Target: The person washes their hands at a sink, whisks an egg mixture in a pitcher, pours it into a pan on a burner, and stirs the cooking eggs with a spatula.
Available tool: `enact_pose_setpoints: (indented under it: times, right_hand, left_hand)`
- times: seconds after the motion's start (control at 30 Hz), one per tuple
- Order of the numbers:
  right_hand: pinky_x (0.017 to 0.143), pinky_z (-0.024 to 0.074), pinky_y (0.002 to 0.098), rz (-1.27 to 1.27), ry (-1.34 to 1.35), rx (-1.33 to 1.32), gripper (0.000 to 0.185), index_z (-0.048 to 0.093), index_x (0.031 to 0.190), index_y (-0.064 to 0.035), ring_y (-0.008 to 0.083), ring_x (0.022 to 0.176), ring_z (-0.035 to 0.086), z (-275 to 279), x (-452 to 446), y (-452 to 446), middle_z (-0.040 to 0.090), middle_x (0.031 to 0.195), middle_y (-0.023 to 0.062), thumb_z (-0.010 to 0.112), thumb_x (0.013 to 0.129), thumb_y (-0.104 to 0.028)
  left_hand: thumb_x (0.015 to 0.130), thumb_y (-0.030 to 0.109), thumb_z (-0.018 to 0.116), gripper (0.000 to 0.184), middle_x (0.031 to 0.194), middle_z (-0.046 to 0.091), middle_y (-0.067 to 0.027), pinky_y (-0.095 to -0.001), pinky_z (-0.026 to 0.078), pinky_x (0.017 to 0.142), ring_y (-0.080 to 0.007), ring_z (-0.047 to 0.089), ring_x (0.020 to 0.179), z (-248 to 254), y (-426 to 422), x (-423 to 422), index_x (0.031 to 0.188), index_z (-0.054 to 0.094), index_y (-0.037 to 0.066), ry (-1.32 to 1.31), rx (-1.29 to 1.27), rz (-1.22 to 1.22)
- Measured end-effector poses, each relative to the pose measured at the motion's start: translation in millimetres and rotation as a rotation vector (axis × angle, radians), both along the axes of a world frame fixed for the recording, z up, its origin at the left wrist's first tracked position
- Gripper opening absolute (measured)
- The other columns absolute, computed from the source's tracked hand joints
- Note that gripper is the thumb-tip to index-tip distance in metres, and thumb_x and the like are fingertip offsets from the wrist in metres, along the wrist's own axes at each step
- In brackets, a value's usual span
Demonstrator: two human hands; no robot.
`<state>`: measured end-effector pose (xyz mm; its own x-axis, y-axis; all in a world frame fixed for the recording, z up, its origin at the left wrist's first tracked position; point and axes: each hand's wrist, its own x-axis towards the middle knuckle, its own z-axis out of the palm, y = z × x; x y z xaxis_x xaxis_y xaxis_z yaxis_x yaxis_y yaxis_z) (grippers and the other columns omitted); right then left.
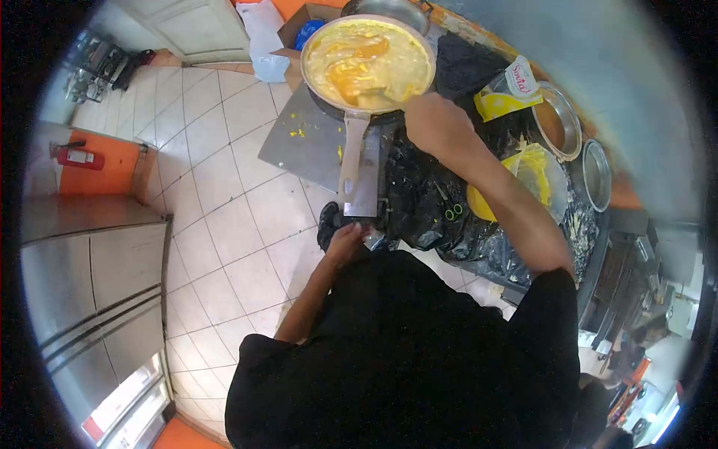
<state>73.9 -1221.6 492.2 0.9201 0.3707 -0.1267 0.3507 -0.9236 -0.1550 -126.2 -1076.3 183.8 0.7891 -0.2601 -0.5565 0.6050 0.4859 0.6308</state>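
A beige frying pan [355, 142] sits on the stove at the top middle, its handle pointing toward me. It holds a thick, pale yellow mixture [336, 56] with orange-yellow streaks. My right hand [439, 126] is closed at the pan's right edge, around a utensil [380, 95] whose flat end dips into the mixture. The hand covers its handle, so its exact kind is unclear. Below the pan handle, my left hand [347, 242] is low at the stove's front edge, fingers drawn together. Beside those fingers shows a small shiny, clear item [374, 239]; what they grip is hidden.
Black plastic covers the counter on the right, with green-handled scissors [450, 208], a yellow-and-white packet [510, 93], a smeared plastic bag [535, 176] and round metal pans [596, 176]. A metal sheet [299, 146] lies left of the stove. A cardboard box [290, 37] stands behind.
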Motion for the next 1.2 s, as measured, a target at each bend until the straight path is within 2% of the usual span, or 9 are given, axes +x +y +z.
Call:
enact_pose_setpoints:
  times: [0.1,0.4,0.57,0.67,0.77,1.0,1.07,1.13,1.2]
  right_hand:
    - [0.067,0.0497,0.0432,0.021,-0.043,0.024,0.024,0.062,0.084,0.0013,0.0349,0.075,0.062,-8.3,14.9,4.7,0.061,0.080,0.0221,0.043,0.076,-0.012]
    - [0.068,0.0494,0.0419,-0.009,-0.099,0.082,0.025,0.063,0.087,-0.0004,0.0334,0.079,0.062,-33.8,73.8,28.4,0.061,0.085,0.0216,0.042,0.078,-0.012]
    - [0.068,0.0491,0.0414,0.021,-0.081,0.087,0.025,0.063,0.086,-0.0005,0.0334,0.079,0.061,-47.9,94.3,45.8,0.061,0.085,0.0214,0.042,0.078,-0.011]
    - [0.067,0.0490,0.0419,0.002,-0.036,0.086,0.022,0.062,0.083,0.0004,0.0344,0.078,0.061,-53.7,89.6,46.5,0.061,0.083,0.0212,0.043,0.077,-0.010]
    - [0.066,0.0490,0.0422,0.167,-0.062,0.034,0.021,0.062,0.082,0.0013,0.0347,0.076,0.061,-53.2,79.7,36.3,0.061,0.083,0.0214,0.044,0.076,-0.009]
    - [0.067,0.0497,0.0416,0.202,0.002,-0.037,0.020,0.062,0.081,0.0010,0.0335,0.075,0.062,-29.4,42.4,12.7,0.061,0.079,0.0215,0.046,0.075,-0.009]
    - [0.067,0.0498,0.0413,0.172,0.061,-0.100,0.020,0.062,0.081,0.0010,0.0334,0.076,0.062,-18.0,39.5,3.8,0.061,0.080,0.0215,0.046,0.075,-0.010]
    - [0.068,0.0479,0.0419,0.176,0.002,-0.168,0.023,0.063,0.095,-0.0098,0.0324,0.075,0.059,-14.1,40.0,-11.8,0.061,0.079,0.0162,0.046,0.080,-0.014]
    - [0.068,0.0486,0.0419,0.146,0.050,-0.137,0.021,0.063,0.092,-0.0073,0.0322,0.076,0.060,6.1,39.6,-20.8,0.062,0.081,0.0168,0.048,0.079,-0.014]
  left_hand:
    - [0.083,0.027,0.058,0.025,0.088,0.062,-0.0055,-0.0216,0.043,0.066,-0.0119,0.059,0.078,6.8,2.4,0.1,0.090,0.058,0.003,0.124,0.040,0.166]
    - [0.079,0.027,0.063,0.025,0.064,0.062,-0.0021,-0.0228,0.040,0.051,-0.0084,0.056,0.055,-1.7,-8.9,1.1,0.069,0.061,0.004,-0.145,0.530,0.239]
    - [0.069,0.032,0.069,0.035,0.058,0.059,-0.0104,-0.0286,0.040,0.048,-0.0140,0.054,0.049,30.4,-5.3,7.9,0.060,0.058,0.000,-0.118,1.104,0.013]
    - [0.067,0.035,0.070,0.037,0.059,0.058,-0.0124,-0.0305,0.040,0.049,-0.0169,0.055,0.051,15.9,3.5,9.4,0.066,0.059,0.000,-0.236,1.149,-0.040]
    - [0.069,0.034,0.068,0.035,0.062,0.060,-0.0105,-0.0300,0.043,0.051,-0.0159,0.058,0.057,-26.4,26.8,14.5,0.072,0.062,0.000,-0.279,0.995,-0.312]
    - [0.081,0.024,0.057,0.025,0.077,0.063,-0.0074,-0.0269,0.047,0.058,-0.0150,0.060,0.064,32.9,85.4,35.9,0.085,0.061,0.000,-0.312,0.522,-0.462]
    - [0.082,0.023,0.054,0.024,0.079,0.063,-0.0074,-0.0262,0.046,0.058,-0.0148,0.060,0.064,52.2,93.9,48.1,0.089,0.060,0.001,-0.289,0.531,-0.473]
    - [0.084,0.022,0.051,0.024,0.082,0.063,-0.0074,-0.0254,0.046,0.058,-0.0146,0.059,0.065,74.2,98.0,62.6,0.093,0.059,0.001,-0.266,0.539,-0.484]
    - [0.088,0.026,0.045,0.028,0.083,0.062,-0.0070,-0.0246,0.044,0.060,-0.0135,0.058,0.068,100.3,96.9,78.9,0.098,0.056,0.002,-0.278,0.473,-0.432]
